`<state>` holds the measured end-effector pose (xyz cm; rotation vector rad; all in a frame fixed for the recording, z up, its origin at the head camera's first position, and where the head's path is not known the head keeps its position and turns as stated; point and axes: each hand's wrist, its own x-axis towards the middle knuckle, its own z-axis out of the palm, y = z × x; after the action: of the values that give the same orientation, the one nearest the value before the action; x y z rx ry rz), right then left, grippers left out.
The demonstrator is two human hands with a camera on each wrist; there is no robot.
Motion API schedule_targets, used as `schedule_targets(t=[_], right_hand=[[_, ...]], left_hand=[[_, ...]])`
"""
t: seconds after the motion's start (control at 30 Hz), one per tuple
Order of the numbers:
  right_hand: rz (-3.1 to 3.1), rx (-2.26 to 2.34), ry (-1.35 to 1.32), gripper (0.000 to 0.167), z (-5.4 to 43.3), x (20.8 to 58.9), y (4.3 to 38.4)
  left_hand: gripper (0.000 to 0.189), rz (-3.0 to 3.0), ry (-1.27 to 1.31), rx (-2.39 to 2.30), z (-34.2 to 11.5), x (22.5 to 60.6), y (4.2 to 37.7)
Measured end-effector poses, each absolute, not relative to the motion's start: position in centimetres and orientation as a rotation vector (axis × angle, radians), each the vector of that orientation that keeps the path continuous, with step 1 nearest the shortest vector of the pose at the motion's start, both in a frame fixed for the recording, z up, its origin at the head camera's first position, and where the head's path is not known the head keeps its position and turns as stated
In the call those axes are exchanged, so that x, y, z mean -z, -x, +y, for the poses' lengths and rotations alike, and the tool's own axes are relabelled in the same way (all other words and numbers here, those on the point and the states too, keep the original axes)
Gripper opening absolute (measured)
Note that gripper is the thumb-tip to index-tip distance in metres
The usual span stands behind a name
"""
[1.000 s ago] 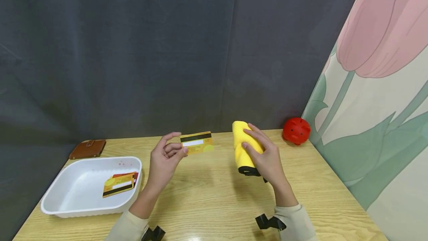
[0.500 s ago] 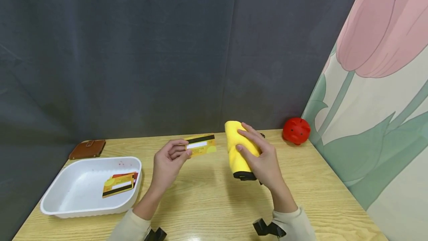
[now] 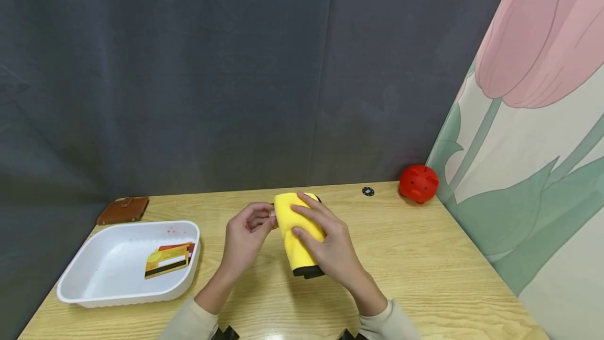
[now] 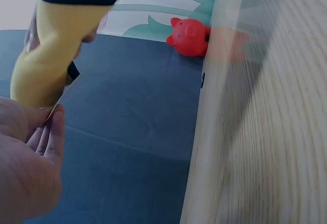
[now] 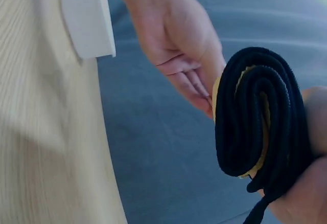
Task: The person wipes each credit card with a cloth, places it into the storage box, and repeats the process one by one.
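In the head view my left hand (image 3: 245, 235) pinches a yellow bank card (image 3: 272, 214) by its edge, and most of the card is hidden behind the cloth. My right hand (image 3: 330, 240) grips a folded yellow cloth (image 3: 294, 235) with black edging and holds it against the card, above the table. Seen edge-on in the left wrist view, the card (image 4: 64, 92) runs from the thumb and fingers along the cloth (image 4: 46, 65). The right wrist view shows the cloth's rolled black end (image 5: 255, 116) in the right hand.
A white tray (image 3: 127, 298) at the left holds a yellow card (image 3: 166, 262) lying over a red card (image 3: 191, 249). Behind it lies a brown leather wallet (image 3: 123, 210). At the back right are a black-and-white disc (image 3: 368, 191) and a red piggy bank (image 3: 418, 184).
The right hand has carried the cloth left until it covers most of the card. The left hand has shifted slightly right with the card. The disc behind the cloth has come into view.
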<state>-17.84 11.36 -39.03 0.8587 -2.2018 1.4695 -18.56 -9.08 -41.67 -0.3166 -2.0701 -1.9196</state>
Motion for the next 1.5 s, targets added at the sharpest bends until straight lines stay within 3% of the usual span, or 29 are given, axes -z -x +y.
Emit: schedule_targets(t=[0.57,0.97,1.23,1.5], right_hand=[[-2.214,-1.399,-0.750,0.042,11.7,39.1,18.4],[-2.244,-1.403,-0.544,0.041,14.8,38.2,19.7],[-2.274,-1.341,-0.363,0.041,17.8,38.0,21.2],[-2.241,-1.405,-0.310,0.039,19.4,37.3,21.4]], left_hand=[[0.021,-1.994,0.419,1.972,-8.2,41.3,17.5],[0.020,-1.987,0.473,1.865,-8.9,39.9,16.8],[0.021,-2.010,0.456,1.772,-11.3,38.2,16.2],[0.024,-2.176,0.288,1.633,-17.9,37.0,15.0]])
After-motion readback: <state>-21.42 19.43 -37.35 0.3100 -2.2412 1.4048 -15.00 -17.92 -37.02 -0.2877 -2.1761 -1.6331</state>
